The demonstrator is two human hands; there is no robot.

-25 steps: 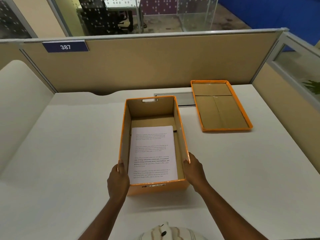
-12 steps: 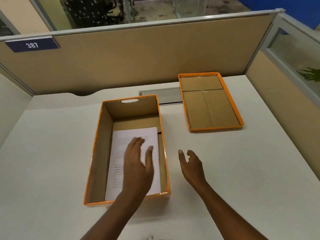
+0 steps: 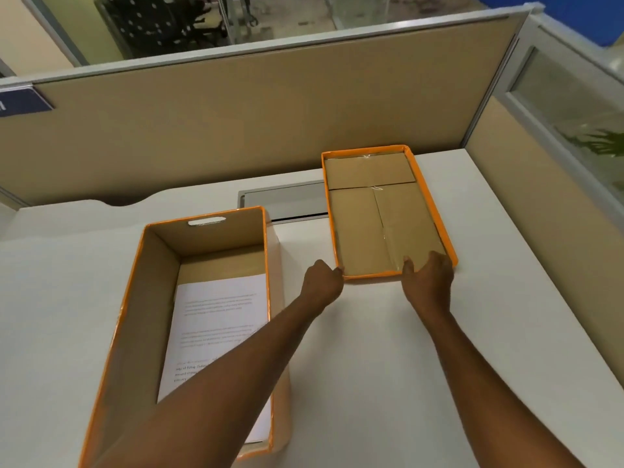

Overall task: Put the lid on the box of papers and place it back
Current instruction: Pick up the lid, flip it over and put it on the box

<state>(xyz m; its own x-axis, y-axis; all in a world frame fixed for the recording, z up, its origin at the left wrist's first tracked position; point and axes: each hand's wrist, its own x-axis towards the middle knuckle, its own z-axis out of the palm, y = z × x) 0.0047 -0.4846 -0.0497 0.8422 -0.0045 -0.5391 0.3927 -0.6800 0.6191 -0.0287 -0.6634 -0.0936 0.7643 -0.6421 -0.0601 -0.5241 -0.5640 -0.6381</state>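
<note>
Both hands meet the near edge of the lid (image 3: 378, 214), which lies upside down at centre right on the white worktop (image 3: 439, 349). The right hand (image 3: 430, 282) seems clamped over its rim; whether the left hand (image 3: 320, 282) has closed its grip is unclear. The open box (image 3: 135, 315), lower left, holds papers (image 3: 219, 315)

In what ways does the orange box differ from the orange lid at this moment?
The box has tall walls; the lid is a shallow tray. The box holds printed papers; the lid holds nothing. The left hand and right hand grip the lid's near edge; neither touches the box. Both are orange outside and brown inside, and stand open side up.
</note>
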